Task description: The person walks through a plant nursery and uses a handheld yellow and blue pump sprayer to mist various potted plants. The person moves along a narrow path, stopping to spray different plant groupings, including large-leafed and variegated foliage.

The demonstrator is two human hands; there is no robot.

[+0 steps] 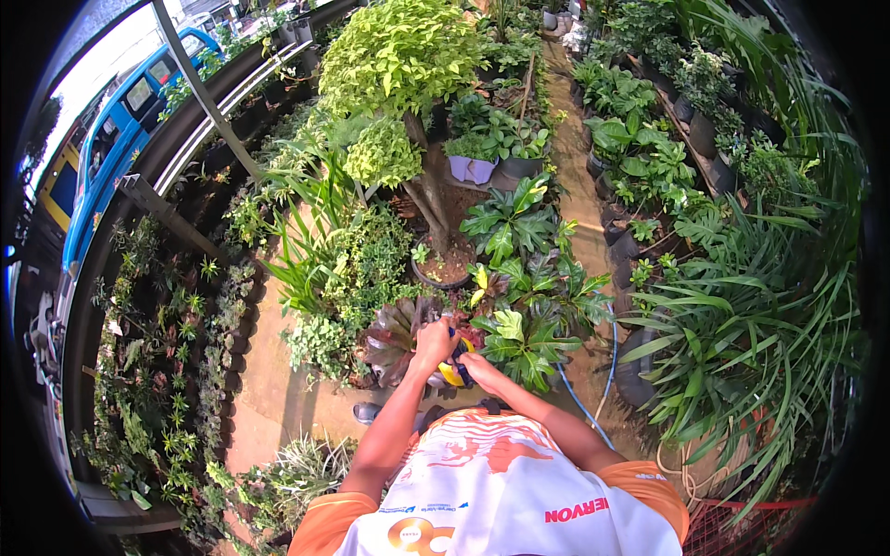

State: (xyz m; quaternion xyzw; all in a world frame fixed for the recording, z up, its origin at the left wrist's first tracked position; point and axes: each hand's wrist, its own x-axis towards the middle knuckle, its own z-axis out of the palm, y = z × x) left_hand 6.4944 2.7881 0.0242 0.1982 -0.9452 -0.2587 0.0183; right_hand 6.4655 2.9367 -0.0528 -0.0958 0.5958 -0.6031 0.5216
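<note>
Just beyond my chest, my left hand (437, 345) is closed on the upper part of a yellow and dark-blue object (453, 372). My right hand (478, 369) grips the same object from its right side. My fingers cover much of it, so its exact kind cannot be made out. Close to my left hand spreads a plant with broad purple-brown leaves (389, 341). Right of my hands grows a leafy green plant (530, 345) with some yellowish leaves. Ahead of them a small tree stands in a round pot (441, 271).
A blue hose (586, 408) lies on the path (589, 236) at my right. Long strap-leaved plants (742, 361) lean in from the right. Rows of small potted plants (176, 343) fill the left, beside a metal railing (222, 88). Lavender pots (471, 170) stand farther ahead.
</note>
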